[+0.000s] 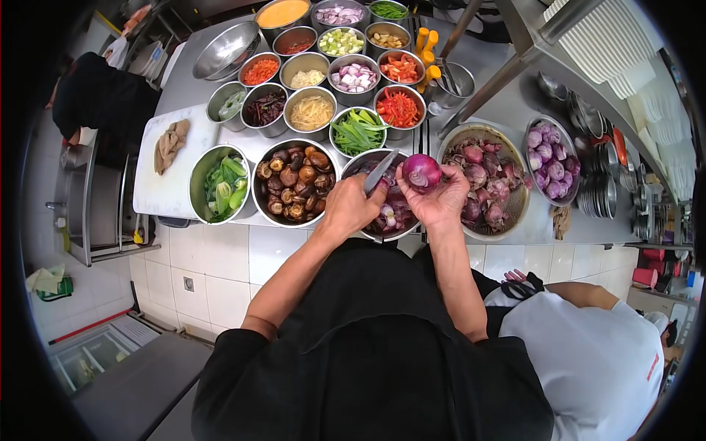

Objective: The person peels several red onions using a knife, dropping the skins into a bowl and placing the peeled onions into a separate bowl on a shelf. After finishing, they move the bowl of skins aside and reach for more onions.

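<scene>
Purple and glossy, a smooth onion (421, 173) sat in the right hand (443, 197), cradled against the palm with the fingers curled about it, above the right edge of a metal bowl (408, 233) that held onions and loose skins. The left hand (351, 206) was closed around the handle of a knife (382, 170), its blade slanting upward just beside the onion; whether the edge touched it, I could not tell. Just right of that bowl stood a wide basin (518, 202) of onions in dry, papery skins, and beyond it another metal bowl held paler purple onions (551, 158). To the left came brown mushrooms (294, 180) in a steel bowl, then leafy greens (226, 187) in another, beside a white cutting board (151, 195) with a crumpled tan cloth (171, 147) on it. Behind the front bowls, round steel containers held sliced green stalks (358, 132), red strips (398, 109) and other cut ingredients. At the lower right was a person in a white top (588, 353).
</scene>
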The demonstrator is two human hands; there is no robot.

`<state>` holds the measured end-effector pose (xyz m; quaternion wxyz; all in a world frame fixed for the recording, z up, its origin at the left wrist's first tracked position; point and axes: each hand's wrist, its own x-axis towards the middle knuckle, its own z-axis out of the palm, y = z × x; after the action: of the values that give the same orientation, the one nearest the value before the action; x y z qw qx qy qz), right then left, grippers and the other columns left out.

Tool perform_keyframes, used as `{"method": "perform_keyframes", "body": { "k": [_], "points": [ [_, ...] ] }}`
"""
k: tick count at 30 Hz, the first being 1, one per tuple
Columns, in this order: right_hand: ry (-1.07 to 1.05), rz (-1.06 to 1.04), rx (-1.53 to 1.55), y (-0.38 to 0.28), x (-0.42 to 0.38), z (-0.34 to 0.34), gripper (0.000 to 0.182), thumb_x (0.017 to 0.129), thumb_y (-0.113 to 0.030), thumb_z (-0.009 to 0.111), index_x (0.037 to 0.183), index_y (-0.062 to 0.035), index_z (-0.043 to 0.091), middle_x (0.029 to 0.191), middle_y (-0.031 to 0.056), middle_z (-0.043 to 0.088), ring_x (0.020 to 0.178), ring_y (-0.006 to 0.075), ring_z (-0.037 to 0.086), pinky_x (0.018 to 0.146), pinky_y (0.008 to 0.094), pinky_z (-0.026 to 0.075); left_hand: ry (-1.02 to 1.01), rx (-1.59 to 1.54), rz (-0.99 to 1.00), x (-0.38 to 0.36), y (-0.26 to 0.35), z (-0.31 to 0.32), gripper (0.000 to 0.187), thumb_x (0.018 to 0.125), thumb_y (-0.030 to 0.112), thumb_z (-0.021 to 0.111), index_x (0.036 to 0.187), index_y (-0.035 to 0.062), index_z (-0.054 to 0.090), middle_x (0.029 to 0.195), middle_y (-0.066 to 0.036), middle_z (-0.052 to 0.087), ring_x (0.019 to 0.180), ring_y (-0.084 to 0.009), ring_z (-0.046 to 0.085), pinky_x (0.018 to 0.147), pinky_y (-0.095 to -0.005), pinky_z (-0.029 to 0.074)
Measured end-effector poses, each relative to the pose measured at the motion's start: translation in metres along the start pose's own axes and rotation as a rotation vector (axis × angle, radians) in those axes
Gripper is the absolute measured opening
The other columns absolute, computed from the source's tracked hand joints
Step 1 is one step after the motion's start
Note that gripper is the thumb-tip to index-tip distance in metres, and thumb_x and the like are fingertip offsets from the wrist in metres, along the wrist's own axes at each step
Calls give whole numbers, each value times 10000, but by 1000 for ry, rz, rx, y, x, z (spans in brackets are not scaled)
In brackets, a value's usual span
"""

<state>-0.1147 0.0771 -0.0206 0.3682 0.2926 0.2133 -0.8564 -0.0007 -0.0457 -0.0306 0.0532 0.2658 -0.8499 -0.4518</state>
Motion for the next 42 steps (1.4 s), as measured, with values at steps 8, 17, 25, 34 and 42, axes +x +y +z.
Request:
{"method": "perform_keyframes", "body": {
  "k": [8,17,25,34,42],
  "points": [
    [-8,6,-118,5,18,-7,362,798,-253,632,1028,23,586,966,155,635,937,298,609,861,454,510,-240,-415,75,-3,7,9,291,878,246,672,954,-35,683,772,-81,663,693,-110,576,628,-300,463],
    [-250,38,-366,16,13,-12,433,892,-365,536,980,43,649,903,127,684,845,256,648,838,390,516,-74,-267,127,3,10,11,545,796,513,708,805,-32,679,567,-148,607,544,-282,629,554,-383,483],
    [-250,-66,-331,16,15,-11,421,928,-392,513,972,5,647,868,98,679,818,222,649,816,368,516,17,-292,113,-2,23,4,613,774,547,719,788,-63,663,569,-167,606,525,-282,619,533,-392,478],
    [-273,-117,-365,19,12,-5,415,930,-386,503,978,4,636,907,106,668,843,214,636,819,334,500,-6,-261,99,-2,17,8,641,783,554,715,725,-80,640,552,-182,587,507,-278,609,517,-404,466],
    [-313,-177,-414,19,14,-8,412,942,-373,480,985,11,624,905,106,660,847,204,627,815,324,493,-16,-243,101,-1,17,8,669,803,564,691,705,-95,634,525,-189,567,476,-281,596,482,-401,451]
  ]
}}
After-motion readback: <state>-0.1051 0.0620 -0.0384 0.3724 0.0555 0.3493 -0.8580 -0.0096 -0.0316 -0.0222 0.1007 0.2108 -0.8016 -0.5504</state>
